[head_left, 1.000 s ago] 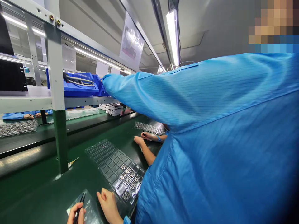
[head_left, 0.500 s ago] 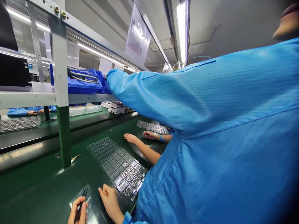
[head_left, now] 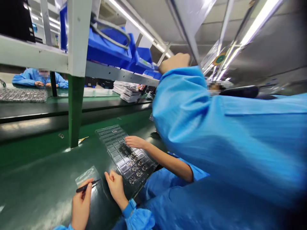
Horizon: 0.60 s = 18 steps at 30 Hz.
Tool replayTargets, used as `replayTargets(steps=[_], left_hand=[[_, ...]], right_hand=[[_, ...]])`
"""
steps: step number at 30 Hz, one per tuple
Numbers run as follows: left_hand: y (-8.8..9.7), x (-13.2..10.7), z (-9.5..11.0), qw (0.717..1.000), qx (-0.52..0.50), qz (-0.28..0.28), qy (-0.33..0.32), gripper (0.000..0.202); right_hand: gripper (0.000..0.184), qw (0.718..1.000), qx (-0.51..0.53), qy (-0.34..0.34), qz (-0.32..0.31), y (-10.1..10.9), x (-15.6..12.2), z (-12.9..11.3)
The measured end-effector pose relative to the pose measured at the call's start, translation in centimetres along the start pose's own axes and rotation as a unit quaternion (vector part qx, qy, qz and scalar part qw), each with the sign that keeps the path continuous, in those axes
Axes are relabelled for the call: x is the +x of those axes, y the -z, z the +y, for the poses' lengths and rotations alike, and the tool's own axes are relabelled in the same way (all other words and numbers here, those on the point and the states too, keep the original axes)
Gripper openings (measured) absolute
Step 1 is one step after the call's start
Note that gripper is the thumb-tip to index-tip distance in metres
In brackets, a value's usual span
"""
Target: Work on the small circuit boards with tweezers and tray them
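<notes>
My left hand (head_left: 81, 204) grips a pair of black tweezers (head_left: 81, 188), their tips pointing right toward my other hand. Under the tips lies a clear plastic sheet or bag (head_left: 83, 175) on the dark green table. My right hand (head_left: 115, 187), in a blue cuff, is closed with its fingers curled; anything inside is hidden. Just beyond it is a clear compartment tray (head_left: 112, 145) with small metallic parts (head_left: 139, 173) in several near cells. A co-worker's hand (head_left: 135, 142) is over the middle of the tray.
A co-worker's large blue sleeve (head_left: 182, 102) fills the right side, its arm raised at the shelf edge. Blue bins (head_left: 107, 48) stand on the shelf beside a post (head_left: 76, 108). Farther back are stacked papers (head_left: 127, 91), another tray (head_left: 22, 95) and a seated person (head_left: 26, 78).
The view has shifted. My tweezers have swung from pointing upward to pointing right. A co-worker's hand has moved over the tray, and the large raised arm has drawn away from the bins.
</notes>
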<state>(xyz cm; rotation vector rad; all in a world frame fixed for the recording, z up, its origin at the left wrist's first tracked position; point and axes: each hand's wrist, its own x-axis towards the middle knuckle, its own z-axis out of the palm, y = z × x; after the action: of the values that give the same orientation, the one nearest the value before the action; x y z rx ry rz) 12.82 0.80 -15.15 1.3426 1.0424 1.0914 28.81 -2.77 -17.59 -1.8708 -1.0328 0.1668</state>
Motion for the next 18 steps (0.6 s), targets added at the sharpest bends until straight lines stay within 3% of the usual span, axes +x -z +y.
replayTargets(steps=[3, 7, 11, 15, 18], left_hand=[[0.2, -0.6, -0.1, 0.999, -0.001, 0.002, -0.052, 0.041], [0.5, -1.3, -0.2, 0.999, -0.001, -0.002, -0.051, 0.034], [1.5, -0.9, 0.8, 0.982, 0.131, -0.049, -0.124, 0.025], [2.8, -2.1, 2.0, 0.929, 0.311, -0.089, -0.182, 0.023], [2.6, -5.4, 2.2, 0.847, 0.482, -0.162, -0.158, 0.035]], right_hand=[[0.049, 1.0, 0.005, -0.014, -0.003, 0.1, -0.2, 0.1], [0.051, 0.999, 0.022, -0.027, -0.017, 0.4, -0.6, 0.2], [0.053, 0.998, 0.038, -0.03, -0.033, 0.7, -0.9, 0.1], [0.056, 0.997, 0.051, -0.025, -0.051, 1.2, -1.1, 0.0], [0.057, 0.996, 0.061, -0.018, -0.06, 1.5, -1.2, -0.1]])
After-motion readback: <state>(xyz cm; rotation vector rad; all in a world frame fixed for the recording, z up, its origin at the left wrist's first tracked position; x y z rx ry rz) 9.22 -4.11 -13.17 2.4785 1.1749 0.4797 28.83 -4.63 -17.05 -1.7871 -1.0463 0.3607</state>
